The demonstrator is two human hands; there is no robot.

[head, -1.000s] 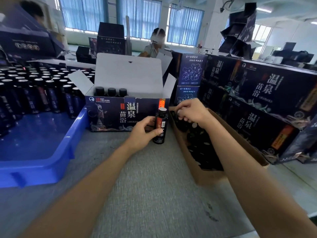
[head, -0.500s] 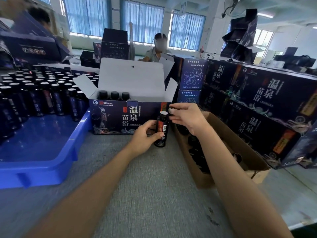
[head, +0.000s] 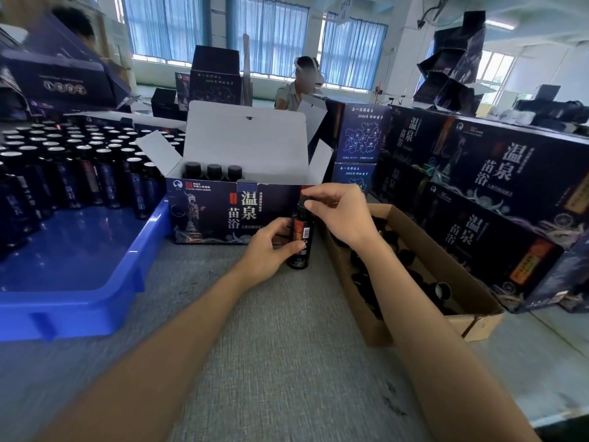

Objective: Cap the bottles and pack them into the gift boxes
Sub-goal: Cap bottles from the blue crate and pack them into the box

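Two forearms reach forward from the bottom edge over my grey table (head: 271, 362) and meet at one bottle (head: 302, 240). It stands upright on the table, close against the front of the open gift box (head: 220, 218).

My left hand (head: 267, 250) comes in from the left, palm turned toward the bottle, with thumb and fingers curled round its lower body. My right hand (head: 341, 212) arches over from the right, wrist raised. Its fingertips pinch the black cap (head: 305, 200) on the bottle's neck. I cannot tell how far down the cap is screwed.

Just right of the bottle lies a brown carton (head: 478, 320), open on top, with loose caps (head: 441, 290) inside. On the left, a blue tray (head: 79, 311) holds rows of tray bottles (head: 79, 161), dark and upright with pale tops, toward its far side.

The gift box has its white lid flap raised. Three packed bottles (head: 214, 171), all capped, stand in a row at its left rear. Farther right, closed boxes (head: 497, 193) are stacked two high. Behind them a person (head: 296, 87) sits by the curtained windows.
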